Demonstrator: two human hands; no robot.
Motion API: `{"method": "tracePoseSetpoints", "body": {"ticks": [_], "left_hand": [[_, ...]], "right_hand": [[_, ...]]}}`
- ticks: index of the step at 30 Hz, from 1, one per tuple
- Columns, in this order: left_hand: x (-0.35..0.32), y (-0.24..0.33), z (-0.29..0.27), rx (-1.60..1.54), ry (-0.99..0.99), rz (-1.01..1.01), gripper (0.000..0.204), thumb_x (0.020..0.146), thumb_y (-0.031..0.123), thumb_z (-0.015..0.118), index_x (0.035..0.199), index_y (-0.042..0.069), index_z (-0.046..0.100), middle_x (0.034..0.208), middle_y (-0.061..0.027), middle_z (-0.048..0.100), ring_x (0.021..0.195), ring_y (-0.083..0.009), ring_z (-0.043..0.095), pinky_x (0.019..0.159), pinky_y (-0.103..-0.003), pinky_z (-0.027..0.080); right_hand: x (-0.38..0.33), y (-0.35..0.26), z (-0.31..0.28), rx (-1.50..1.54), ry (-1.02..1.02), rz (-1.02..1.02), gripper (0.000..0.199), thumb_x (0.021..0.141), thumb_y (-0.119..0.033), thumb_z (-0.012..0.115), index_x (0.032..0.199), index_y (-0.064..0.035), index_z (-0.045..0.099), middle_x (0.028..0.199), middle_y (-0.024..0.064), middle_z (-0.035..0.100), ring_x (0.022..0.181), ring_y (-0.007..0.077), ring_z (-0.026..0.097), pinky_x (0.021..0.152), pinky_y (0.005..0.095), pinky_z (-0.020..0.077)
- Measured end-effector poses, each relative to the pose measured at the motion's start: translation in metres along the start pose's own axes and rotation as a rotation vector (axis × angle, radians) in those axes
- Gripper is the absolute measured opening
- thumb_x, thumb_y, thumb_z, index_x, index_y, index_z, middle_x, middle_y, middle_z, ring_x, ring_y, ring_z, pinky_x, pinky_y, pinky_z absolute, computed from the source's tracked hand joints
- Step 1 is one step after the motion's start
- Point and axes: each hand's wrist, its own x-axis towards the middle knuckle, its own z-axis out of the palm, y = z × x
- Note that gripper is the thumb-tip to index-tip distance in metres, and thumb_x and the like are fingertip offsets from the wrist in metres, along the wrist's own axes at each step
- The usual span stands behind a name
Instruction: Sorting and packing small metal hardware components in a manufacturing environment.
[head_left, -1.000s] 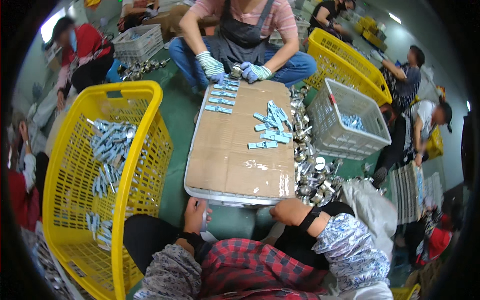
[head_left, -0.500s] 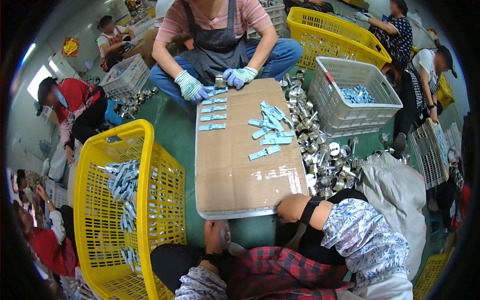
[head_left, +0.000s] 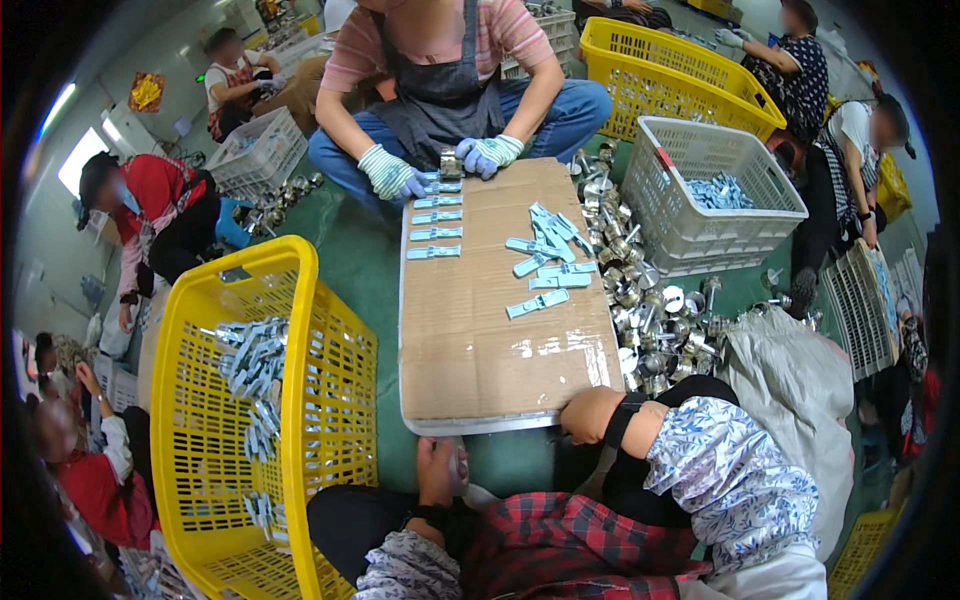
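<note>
Plaid garment [head_left: 560, 530], floral sleeves [head_left: 735, 470] (blue-printed), black wristbands [head_left: 621, 420]

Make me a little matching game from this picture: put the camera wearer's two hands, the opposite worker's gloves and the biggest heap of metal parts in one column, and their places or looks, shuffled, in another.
Things:
1. Right hand
2. Gloves of the worker opposite
3. Biggest heap of metal parts
4. Left hand

Places or looks:
A. On the floor, along the right side of the cardboard-topped board
B. By the board's near left corner
C. Striped, with blue at the fingers
D. At the board's near right corner

Pairs: 1-D, 2-C, 3-A, 4-B
</note>
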Motion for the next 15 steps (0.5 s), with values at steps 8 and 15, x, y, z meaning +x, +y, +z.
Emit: {"method": "tracePoseSetpoints", "body": {"ticks": [8, 15], "left_hand": [[-0.0049, 0.0058, 0.006, 0.021, 0.0, -0.021, 0.022, 0.084, 0.015, 0.046, 0.104, 0.009, 0.039, 0.069, -0.0092, 0.052, 0.045, -0.0148, 0.046, 0.038, -0.026, 0.039], [-0.0009, 0.0013, 0.0032, -0.007, 0.011, -0.027, 0.022, 0.085, 0.016, 0.047, 0.106, 0.009, 0.04, 0.07, -0.009, 0.053, 0.047, -0.0143, 0.047, 0.04, -0.025, 0.04]], "right_hand": [[0.0078, 0.003, 0.0053, -0.053, -0.053, 0.01, 0.028, 0.074, -0.029, 0.059, 0.095, -0.0116, 0.064, 0.094, 0.0105, 0.063, 0.089, 0.0303, 0.058, 0.074, 0.0408, 0.0471], [0.0088, 0.0051, 0.0055, -0.056, -0.055, 0.0, 0.029, 0.075, -0.03, 0.059, 0.096, -0.0114, 0.064, 0.094, 0.0104, 0.063, 0.09, 0.0304, 0.058, 0.075, 0.0406, 0.0467]]}}
